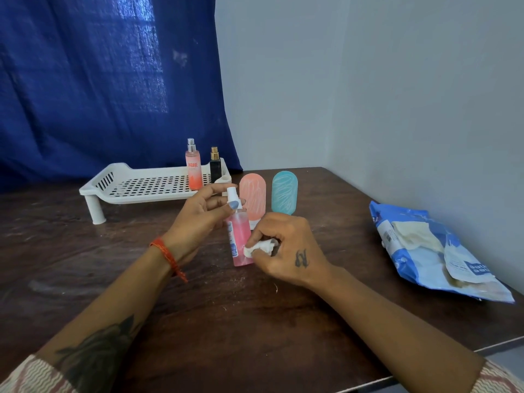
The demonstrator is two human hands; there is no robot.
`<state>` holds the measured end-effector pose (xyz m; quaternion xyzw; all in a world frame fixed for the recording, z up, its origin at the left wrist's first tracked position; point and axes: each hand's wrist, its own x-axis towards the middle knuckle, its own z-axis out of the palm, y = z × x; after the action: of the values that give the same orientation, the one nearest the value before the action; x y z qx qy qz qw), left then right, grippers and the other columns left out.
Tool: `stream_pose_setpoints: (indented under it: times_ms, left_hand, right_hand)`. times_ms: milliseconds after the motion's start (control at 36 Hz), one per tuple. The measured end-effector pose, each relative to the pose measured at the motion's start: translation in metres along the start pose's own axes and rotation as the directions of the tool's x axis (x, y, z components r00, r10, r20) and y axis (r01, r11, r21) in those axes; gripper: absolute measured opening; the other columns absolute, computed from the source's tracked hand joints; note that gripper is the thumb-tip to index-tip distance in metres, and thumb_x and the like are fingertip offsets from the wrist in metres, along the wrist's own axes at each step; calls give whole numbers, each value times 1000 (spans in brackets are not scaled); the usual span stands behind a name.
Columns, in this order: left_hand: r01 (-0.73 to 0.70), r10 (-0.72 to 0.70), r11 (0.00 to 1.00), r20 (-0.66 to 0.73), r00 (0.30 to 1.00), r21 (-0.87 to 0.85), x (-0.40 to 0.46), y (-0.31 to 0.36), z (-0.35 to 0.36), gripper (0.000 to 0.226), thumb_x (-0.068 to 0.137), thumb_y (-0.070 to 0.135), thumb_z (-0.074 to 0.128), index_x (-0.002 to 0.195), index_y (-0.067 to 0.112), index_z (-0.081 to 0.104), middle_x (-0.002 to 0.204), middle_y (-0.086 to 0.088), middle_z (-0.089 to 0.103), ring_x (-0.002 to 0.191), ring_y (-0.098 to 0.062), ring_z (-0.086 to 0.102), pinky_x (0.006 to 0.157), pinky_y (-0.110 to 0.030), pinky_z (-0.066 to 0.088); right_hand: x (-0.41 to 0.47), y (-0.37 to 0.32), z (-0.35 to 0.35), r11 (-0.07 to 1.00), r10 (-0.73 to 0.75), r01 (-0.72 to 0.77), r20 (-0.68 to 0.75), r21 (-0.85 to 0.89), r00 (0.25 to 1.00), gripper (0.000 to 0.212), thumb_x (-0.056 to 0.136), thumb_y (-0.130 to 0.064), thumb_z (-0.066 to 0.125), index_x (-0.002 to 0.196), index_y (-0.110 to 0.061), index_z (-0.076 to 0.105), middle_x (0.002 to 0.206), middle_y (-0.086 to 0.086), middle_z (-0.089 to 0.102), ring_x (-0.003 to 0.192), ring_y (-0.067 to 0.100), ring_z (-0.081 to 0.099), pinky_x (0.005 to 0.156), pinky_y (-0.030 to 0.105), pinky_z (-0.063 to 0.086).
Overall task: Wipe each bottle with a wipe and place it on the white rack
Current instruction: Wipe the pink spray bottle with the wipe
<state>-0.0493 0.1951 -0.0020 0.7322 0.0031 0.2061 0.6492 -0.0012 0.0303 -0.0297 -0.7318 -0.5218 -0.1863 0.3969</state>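
A pink spray bottle (pixel 239 236) with a white nozzle stands upright in the middle of the table. My left hand (pixel 198 219) pinches its top between thumb and fingers. My right hand (pixel 283 248) grips a crumpled white wipe (pixel 259 248) and presses it against the bottle's lower right side. Behind them stand a salmon rounded bottle (pixel 253 194) and a teal rounded bottle (pixel 284 192). On the right end of the white rack (pixel 136 185) at the back left stand an orange-pink spray bottle (pixel 194 168) and a small dark bottle (pixel 215 165).
A blue and white wipes pack (pixel 431 251) lies open at the right, near the wall. The dark wooden table (pixel 198 307) ends at a front right edge. A blue curtain (pixel 99 80) hangs behind the rack.
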Motion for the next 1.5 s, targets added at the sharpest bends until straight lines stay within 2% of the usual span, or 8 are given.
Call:
stream_pose_setpoints:
  times_ms: [111,444,667,778,889,1111,1417,1500]
  left_hand:
    - [-3,3,1000,-4,1000,-4,0,0,0,27,88,6,58,104,27,56,96,2,70,94,-13,65,84,-32,52]
    - [-5,6,1000,-10,1000,10,1,-1,-1,28,87,7,60,105,27,56,100,-2,70,96,-15,66,82,-31,52]
    - [-15,15,1000,-15,1000,-1,0,-1,-1,27,86,7,61,103,28,57,98,-1,70,92,-13,67,75,-27,52]
    - [-28,27,999,-10,1000,-23,0,0,-1,28,84,4,63,101,26,58,93,-2,71,83,-10,69,73,-26,53]
    - [-39,39,999,4,999,-31,-1,1,0,25,83,5,64,97,25,58,89,-3,72,81,-11,69,73,-27,54]
    - [-37,37,999,-18,999,-25,0,-1,-3,24,81,4,66,94,21,58,76,0,71,81,-18,67,83,-38,51]
    - [-11,10,1000,-43,999,-16,-1,2,-2,22,82,4,65,95,19,57,86,-5,71,88,-19,67,80,-34,51]
    - [-14,13,1000,-40,999,-25,-1,3,-2,23,81,3,66,94,19,57,81,-2,72,83,-15,68,77,-32,51]
  right_hand:
    - [-1,-4,1,998,-67,66,18,2,998,17,72,-23,61,78,-12,73,77,-2,69,72,1,57,66,17,50]
    - [-3,-5,1,988,-112,116,40,-100,993,15,71,-23,62,74,-11,71,78,-1,69,75,6,59,68,16,48]
    - [-2,-8,-1,995,-95,100,142,-29,985,9,68,-19,69,71,-11,72,74,-2,69,73,5,60,68,13,49]
    - [4,-3,0,999,-52,53,-117,7,992,11,73,-20,70,79,-11,73,77,-3,70,72,0,59,65,10,45]
    - [11,1,1,999,-52,51,-315,-10,948,22,80,-23,67,95,-9,73,92,2,72,88,7,64,77,15,51]
    - [8,3,2,990,-133,121,-175,-76,976,15,72,-12,76,87,-13,76,87,1,71,82,6,61,71,15,49]
    - [-2,-3,-12,995,-68,84,242,-58,968,9,70,-17,77,78,-13,77,81,-1,70,78,5,62,75,18,51]
    - [1,-2,-12,999,-23,16,168,44,986,10,68,-19,77,74,-10,75,74,-2,70,69,5,61,64,15,48]
